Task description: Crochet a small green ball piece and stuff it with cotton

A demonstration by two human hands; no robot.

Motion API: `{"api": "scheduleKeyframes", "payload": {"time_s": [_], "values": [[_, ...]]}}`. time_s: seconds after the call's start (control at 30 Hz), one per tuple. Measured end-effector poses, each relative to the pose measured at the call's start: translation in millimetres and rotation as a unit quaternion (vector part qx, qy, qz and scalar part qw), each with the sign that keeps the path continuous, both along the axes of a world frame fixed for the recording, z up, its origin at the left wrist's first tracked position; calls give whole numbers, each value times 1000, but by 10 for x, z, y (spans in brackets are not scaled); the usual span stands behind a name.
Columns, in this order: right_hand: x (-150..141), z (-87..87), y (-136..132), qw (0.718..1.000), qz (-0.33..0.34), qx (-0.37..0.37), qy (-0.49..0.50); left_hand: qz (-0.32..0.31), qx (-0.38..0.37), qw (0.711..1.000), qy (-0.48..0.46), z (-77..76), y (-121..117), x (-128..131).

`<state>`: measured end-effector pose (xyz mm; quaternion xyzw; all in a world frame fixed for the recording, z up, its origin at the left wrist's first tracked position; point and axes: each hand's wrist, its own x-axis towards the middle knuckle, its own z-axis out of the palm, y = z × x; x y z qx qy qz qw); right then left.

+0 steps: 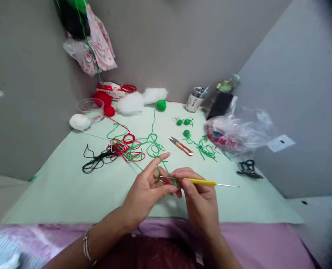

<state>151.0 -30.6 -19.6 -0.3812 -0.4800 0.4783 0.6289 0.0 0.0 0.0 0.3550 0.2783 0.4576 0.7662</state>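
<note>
My right hand (201, 194) grips a crochet hook (202, 182) with a yellow handle and a metal shaft at each end. Its left tip points toward my left hand (147, 186), where green yarn (176, 182) is looped around the shaft. Thumb and fingers of my left hand pinch at this small loop, while its raised index finger carries a strand of the green yarn. That strand runs back to the tangle on the table. What lies between the left fingertips is partly hidden.
Beyond my hands lie orange thread snips (182, 146), tangled red yarn (121, 147), black yarn (97, 162) and green scraps (206, 149). Farther back are a green ball (161, 105), white stuffing (130, 103), a clear tub (94, 110), a pen can (195, 100) and a plastic bag (238, 132).
</note>
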Motion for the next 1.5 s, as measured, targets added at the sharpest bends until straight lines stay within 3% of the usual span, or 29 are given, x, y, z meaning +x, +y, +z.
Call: {"api": "scheduleKeyframes", "payload": {"time_s": [0.3, 0.57, 0.83, 1.1, 1.2, 1.3, 1.33, 1.37, 1.5], "values": [[-17, -13, 19, 1000, -21, 0, -6, -20, 8, 1000, 7, -5, 11, -60], [-35, -27, 15, 999, -32, 20, -32, 1, 5, 1000, 13, -67, 22, -24], [-33, -35, -1, 998, -33, 41, -44, -9, -7, 1000, 3, -7, 57, -44], [-37, -13, -12, 991, -63, 67, -92, 18, 0, 998, 56, -31, 44, -91], [-58, -17, -41, 966, -100, 128, -201, 48, -7, 998, 27, -71, 4, -37], [-55, -55, -73, 891, -160, 233, -356, 63, -51, 996, -26, -95, -25, 20], [-45, -61, -74, 872, -175, 256, -379, 49, -74, 995, -42, -96, -24, 25], [-29, -59, -69, 870, -174, 257, -382, 29, -97, 993, -54, -93, -17, 20], [40, 28, -1, 961, -144, 130, -195, -9, -121, 990, -66, -41, 35, -51]]}}
